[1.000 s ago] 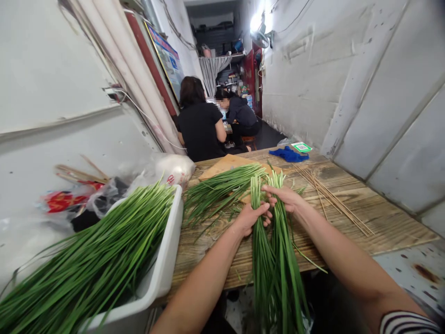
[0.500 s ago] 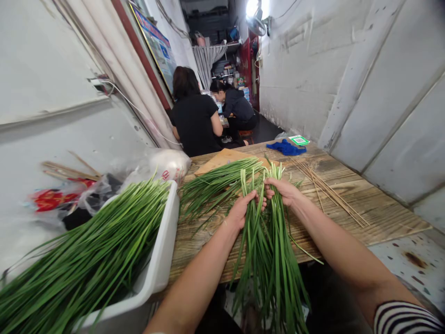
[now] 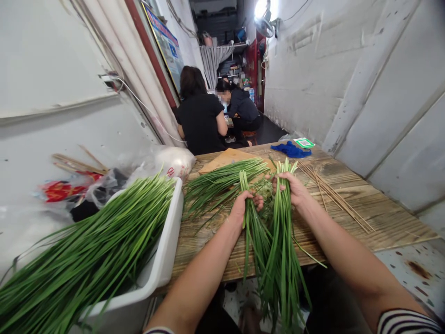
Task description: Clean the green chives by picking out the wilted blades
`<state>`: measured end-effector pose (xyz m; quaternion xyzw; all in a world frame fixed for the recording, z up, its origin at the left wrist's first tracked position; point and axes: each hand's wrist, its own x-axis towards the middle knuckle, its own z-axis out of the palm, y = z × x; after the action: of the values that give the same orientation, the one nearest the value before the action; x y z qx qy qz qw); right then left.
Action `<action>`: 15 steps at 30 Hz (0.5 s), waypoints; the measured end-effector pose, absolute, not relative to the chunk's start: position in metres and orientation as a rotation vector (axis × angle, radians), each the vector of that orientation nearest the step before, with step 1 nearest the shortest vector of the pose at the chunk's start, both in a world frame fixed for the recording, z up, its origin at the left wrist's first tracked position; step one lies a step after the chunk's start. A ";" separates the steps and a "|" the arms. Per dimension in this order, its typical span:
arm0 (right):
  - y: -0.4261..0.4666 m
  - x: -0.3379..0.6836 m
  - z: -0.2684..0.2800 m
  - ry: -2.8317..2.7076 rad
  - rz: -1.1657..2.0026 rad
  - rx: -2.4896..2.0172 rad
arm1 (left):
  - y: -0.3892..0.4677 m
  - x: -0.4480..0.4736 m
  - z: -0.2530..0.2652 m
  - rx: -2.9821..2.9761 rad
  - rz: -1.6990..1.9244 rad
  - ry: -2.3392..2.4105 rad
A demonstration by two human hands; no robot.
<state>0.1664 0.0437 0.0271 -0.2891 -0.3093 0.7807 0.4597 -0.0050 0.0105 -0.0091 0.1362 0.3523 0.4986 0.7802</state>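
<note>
My left hand point(image 3: 244, 206) is closed round a small bunch of garlic chives point(image 3: 255, 236), pale ends up. A thicker bunch of garlic chives point(image 3: 282, 232) is gripped in my right hand point(image 3: 291, 186), its green leaves hanging over the table's near edge. Between the two hands lie loose leafy scraps point(image 3: 264, 195). Just beyond my left hand, a pile of chives point(image 3: 222, 178) rests on the wooden table point(image 3: 347, 195), partly on a tan board point(image 3: 215, 162). At the left, a white plastic tub point(image 3: 170, 232) is heaped with long chives point(image 3: 114, 236).
Thin wooden sticks point(image 3: 335, 197) lie on the table at right. Behind them are a blue cloth point(image 3: 291, 149) and a green-edged code card point(image 3: 304, 143). Plastic bags point(image 3: 174, 160) stand behind the tub. Two people point(image 3: 200, 116) sit beyond the table.
My hands have moved apart, drawing the two bunches of chives away from each other. The left bunch looks thinner, the right one fuller. The view has shifted slightly.
</note>
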 end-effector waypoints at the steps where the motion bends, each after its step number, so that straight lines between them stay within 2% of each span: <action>1: 0.044 0.166 0.028 -0.778 1.909 -0.746 | 0.011 -0.005 -0.010 0.303 1.098 0.773; 9: 0.053 0.178 0.032 -0.710 1.720 -0.789 | 0.011 -0.008 -0.008 0.290 1.141 0.861; 15: 0.057 0.197 0.036 -0.644 1.838 -0.579 | 0.013 -0.011 -0.005 0.290 1.140 0.905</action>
<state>0.1973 0.0566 0.0361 -0.2422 -0.2693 0.7690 0.5268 -0.0110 0.0130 -0.0048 0.1320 0.4123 0.5190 0.7370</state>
